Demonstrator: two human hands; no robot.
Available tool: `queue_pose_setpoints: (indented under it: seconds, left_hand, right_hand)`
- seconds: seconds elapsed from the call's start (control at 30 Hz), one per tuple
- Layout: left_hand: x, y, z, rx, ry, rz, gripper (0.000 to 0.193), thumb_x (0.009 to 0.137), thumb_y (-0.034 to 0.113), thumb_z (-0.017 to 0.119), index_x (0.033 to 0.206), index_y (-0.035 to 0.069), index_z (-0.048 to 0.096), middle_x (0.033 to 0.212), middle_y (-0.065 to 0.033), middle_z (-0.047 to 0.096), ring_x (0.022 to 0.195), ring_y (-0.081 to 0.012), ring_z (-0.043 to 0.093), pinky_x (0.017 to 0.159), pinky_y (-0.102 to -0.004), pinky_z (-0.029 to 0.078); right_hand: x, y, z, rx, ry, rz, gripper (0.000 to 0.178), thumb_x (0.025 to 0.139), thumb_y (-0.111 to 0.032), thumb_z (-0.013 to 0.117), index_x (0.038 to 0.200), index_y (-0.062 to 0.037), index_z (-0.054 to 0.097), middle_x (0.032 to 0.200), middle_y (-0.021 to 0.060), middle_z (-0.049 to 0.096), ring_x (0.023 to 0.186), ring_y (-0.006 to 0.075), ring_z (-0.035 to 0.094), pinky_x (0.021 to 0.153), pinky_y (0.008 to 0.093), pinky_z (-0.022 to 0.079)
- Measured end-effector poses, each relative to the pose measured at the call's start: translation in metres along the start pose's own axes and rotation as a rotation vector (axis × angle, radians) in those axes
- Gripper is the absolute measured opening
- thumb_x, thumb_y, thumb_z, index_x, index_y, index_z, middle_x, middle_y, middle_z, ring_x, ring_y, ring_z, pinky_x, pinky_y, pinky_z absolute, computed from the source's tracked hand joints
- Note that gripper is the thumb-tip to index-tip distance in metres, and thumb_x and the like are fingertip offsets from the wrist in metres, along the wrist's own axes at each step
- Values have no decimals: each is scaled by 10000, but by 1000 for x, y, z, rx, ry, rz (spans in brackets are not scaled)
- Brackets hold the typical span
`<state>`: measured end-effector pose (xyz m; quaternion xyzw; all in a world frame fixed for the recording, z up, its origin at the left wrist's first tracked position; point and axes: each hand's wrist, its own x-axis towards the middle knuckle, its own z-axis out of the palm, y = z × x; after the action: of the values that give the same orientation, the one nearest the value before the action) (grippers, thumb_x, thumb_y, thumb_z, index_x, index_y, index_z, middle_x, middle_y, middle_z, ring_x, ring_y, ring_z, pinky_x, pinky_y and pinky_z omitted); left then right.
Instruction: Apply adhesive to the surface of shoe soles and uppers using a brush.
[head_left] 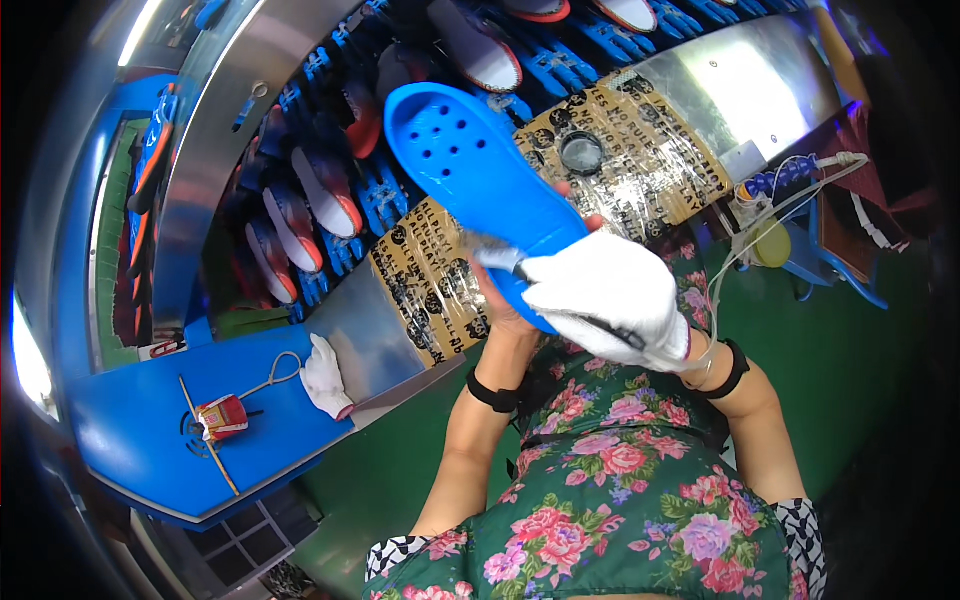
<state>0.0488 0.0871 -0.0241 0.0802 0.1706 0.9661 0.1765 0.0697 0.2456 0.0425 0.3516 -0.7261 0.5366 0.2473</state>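
Note:
A blue clog-shaped shoe (500,195) with round holes in its toe end is tilted up in front of me, toe toward the far left. My bare left hand (507,305) grips it from beneath near the heel, fingertips showing along its right edge. My right hand (612,300), in a white glove, is closed around a small brush (493,252) whose bristles are blurred by motion. The brush lies over the shoe's left side; whether it touches cannot be made out. Thin clear tubing (712,300) runs from the right wrist area toward the right.
A taped, printed cardboard cover (640,150) with a dark round ring (582,152) lies ahead. Beyond it, several dark shoes with pale soles (325,192) stand on blue racks. On the blue side table (130,420) lie a white glove (323,377) and a red box (222,418) with a stick.

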Motion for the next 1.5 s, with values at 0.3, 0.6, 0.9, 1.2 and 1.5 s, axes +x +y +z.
queue_pose_setpoints:
  seconds: [0.3, 0.6, 0.9, 1.2, 1.5]
  left_hand:
    - [15, 7, -3, -140, -67, -31, 1109, 830, 830, 543, 1544, 26, 274, 1408, -234, 526, 1226, -491, 565, 940, -654, 537]
    - [16, 9, 13, -183, -49, 0, 1122, 812, 849, 548, 1569, 69, 268, 1429, -196, 527, 1212, -464, 568, 913, -623, 536]
    - [19, 19, 2, -182, -79, -13, 1073, 839, 745, 606, 1584, 78, 221, 1521, -203, 414, 1210, -473, 565, 901, -624, 543]
    - [25, 32, -10, -283, -189, -117, 1099, 850, 740, 591, 1607, 62, 174, 1565, -233, 329, 1200, -514, 550, 986, -641, 509]
    - [20, 45, -6, -292, -174, -305, 1113, 846, 719, 579, 1607, 29, 150, 1561, -329, 305, 1271, -562, 504, 1006, -672, 481]
  right_hand:
    - [-17, -1, 6, -19, -67, -46, 289, 810, -78, 777, 1095, -124, 776, 1052, 99, 762, 932, 254, 736, 841, 399, 583]
    - [-25, 3, 4, 3, -100, -109, 287, 778, -52, 796, 1053, -131, 788, 1083, 70, 765, 888, 221, 732, 742, 352, 578]
    - [-32, -4, -1, -5, -155, -93, 285, 794, -59, 786, 1075, -103, 762, 1056, 73, 752, 853, 265, 716, 721, 365, 579]
    - [-32, -8, -9, 50, -262, -13, 306, 735, -36, 824, 1025, -118, 769, 1023, 85, 767, 845, 262, 726, 745, 351, 569]
    - [-24, 0, -17, 13, -188, -8, 324, 781, -32, 781, 1098, -100, 772, 1095, 116, 754, 908, 263, 724, 782, 380, 574]
